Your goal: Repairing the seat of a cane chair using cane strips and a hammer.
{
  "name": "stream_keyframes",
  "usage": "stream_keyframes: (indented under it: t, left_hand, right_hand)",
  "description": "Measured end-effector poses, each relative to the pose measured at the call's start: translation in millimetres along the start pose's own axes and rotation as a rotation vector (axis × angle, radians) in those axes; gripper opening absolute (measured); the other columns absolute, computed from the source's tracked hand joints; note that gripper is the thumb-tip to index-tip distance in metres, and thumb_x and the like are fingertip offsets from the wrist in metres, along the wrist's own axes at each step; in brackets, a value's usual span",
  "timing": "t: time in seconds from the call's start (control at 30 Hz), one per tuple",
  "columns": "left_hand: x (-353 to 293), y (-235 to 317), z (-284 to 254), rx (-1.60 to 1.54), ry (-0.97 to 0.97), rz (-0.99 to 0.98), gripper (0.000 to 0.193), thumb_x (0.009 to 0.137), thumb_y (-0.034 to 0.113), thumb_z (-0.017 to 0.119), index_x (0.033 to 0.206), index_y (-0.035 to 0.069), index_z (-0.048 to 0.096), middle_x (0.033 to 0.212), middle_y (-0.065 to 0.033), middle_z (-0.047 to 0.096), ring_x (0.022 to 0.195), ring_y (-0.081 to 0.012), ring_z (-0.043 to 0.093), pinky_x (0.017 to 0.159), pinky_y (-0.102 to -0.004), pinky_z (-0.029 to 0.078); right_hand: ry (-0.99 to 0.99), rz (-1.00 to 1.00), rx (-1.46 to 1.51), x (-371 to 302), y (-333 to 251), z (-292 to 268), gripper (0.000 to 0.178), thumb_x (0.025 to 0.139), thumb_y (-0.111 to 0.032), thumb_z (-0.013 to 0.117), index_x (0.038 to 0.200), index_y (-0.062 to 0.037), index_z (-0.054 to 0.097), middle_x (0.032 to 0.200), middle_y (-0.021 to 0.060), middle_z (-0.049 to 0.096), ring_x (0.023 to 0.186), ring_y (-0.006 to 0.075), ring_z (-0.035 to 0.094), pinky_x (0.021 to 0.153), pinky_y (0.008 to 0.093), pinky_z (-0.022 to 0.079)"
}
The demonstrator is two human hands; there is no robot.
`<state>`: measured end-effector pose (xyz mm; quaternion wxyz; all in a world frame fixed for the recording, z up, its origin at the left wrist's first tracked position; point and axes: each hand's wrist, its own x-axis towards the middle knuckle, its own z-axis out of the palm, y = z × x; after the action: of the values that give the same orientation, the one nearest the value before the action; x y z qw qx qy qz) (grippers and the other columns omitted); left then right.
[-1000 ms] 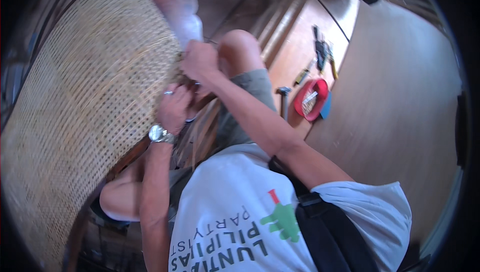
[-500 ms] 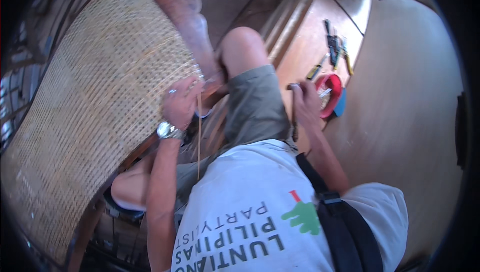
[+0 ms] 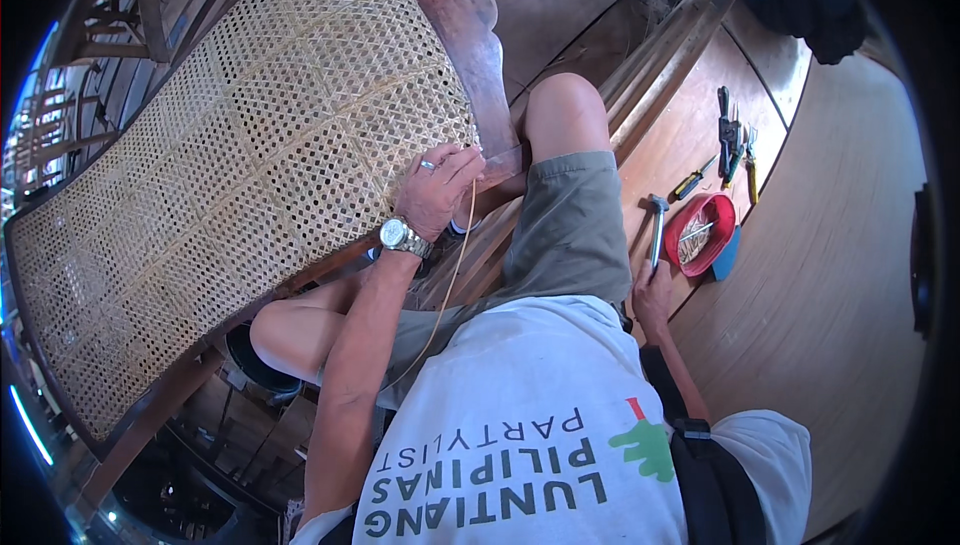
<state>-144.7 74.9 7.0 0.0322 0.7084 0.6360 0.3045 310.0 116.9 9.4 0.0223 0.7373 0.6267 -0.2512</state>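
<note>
A woven cane panel [image 3: 250, 175] in a dark wooden frame [image 3: 470, 35] leans across my knees. My left hand [image 3: 435, 193], with a ring and a metal wristwatch, rests on the panel's edge near the frame. Its fingers pinch a thin cane strand [image 3: 458, 265] that hangs down toward my lap. My right hand [image 3: 652, 293] reaches out to the wooden bench on the right. It is closed round the handle end of a small hammer [image 3: 656, 230], whose head points away from me.
A red bowl [image 3: 712, 207] with small light pegs sits on the wooden bench [image 3: 690, 135], beside a blue piece [image 3: 727, 255]. A yellow-handled screwdriver [image 3: 690, 183] and pliers-like tools [image 3: 732, 140] lie farther back. A pale board [image 3: 830, 295] lies to the right. Cables lie on the floor beyond.
My right hand left the panel's edge, moved right to the bench and closed on the hammer. My left hand stayed at the frame with the strand.
</note>
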Motion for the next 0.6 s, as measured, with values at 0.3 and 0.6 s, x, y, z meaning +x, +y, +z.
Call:
stream_keyframes:
  t: [0.3,0.6]
  left_hand:
    - [0.0,0.3,-0.6,0.036,-0.032,0.009,0.039,0.086,0.014,0.071,0.126,0.013,0.073,0.137,-0.0009,0.071,0.121,-0.0253,0.066,0.099,-0.0417,0.054]
    - [5.8,9.9,-8.0,0.048,-0.012,-0.001,0.034,0.088,0.015,0.073,0.122,0.013,0.072,0.135,-0.0009,0.071,0.120,-0.0258,0.066,0.098,-0.0412,0.055]
  right_hand:
    - [-0.735,-0.181,0.990,-21.9,-189.4,-49.5,0.026,0.117,-0.028,0.051,0.115,-0.0030,0.057,0.076,0.0024,0.058,0.059,0.0104,0.054,0.053,0.0275,0.042]
    - [-0.211,-0.670,0.636,-13.5,-237.3,20.6,0.021,0.113,-0.015,0.058,0.128,-0.0011,0.052,0.086,0.0191,0.062,0.073,0.0356,0.065,0.070,0.0443,0.054]
